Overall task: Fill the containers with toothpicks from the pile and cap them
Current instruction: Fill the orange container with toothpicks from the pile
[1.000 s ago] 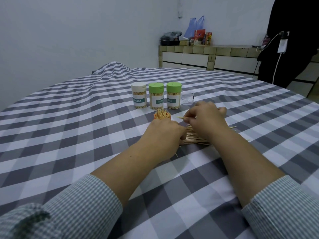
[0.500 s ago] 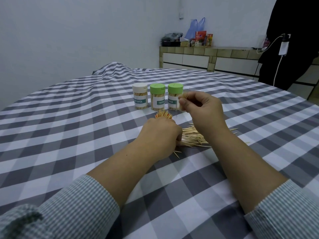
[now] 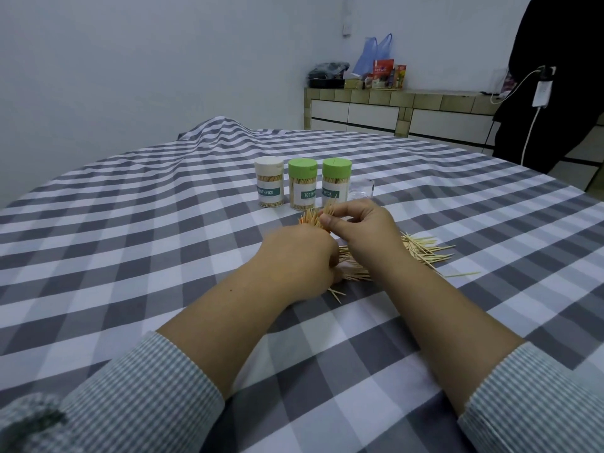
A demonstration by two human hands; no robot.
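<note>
Three capped toothpick containers stand in a row: a white-capped one (image 3: pixel 269 182) and two green-capped ones (image 3: pixel 302 183) (image 3: pixel 336 180). A clear open container (image 3: pixel 361 189) sits just right of them. My left hand (image 3: pixel 302 258) grips a bundle of toothpicks (image 3: pixel 310 219) whose tips fan out above the fist. Just beyond it, my right hand (image 3: pixel 359 228) pinches a few toothpicks (image 3: pixel 329 207) and holds them against that bundle. The loose toothpick pile (image 3: pixel 421 248) lies on the checked cloth, partly hidden under my right wrist.
The table carries a grey and white checked cloth (image 3: pixel 130 250). A person in black (image 3: pixel 555 76) stands at the far right by a tiled counter (image 3: pixel 408 103) with bags and boxes. A charger cable (image 3: pixel 532 125) hangs there.
My right hand picked a few toothpicks off the pile, lifted them, then came down and left to the bundle in my left hand. The left hand stayed put.
</note>
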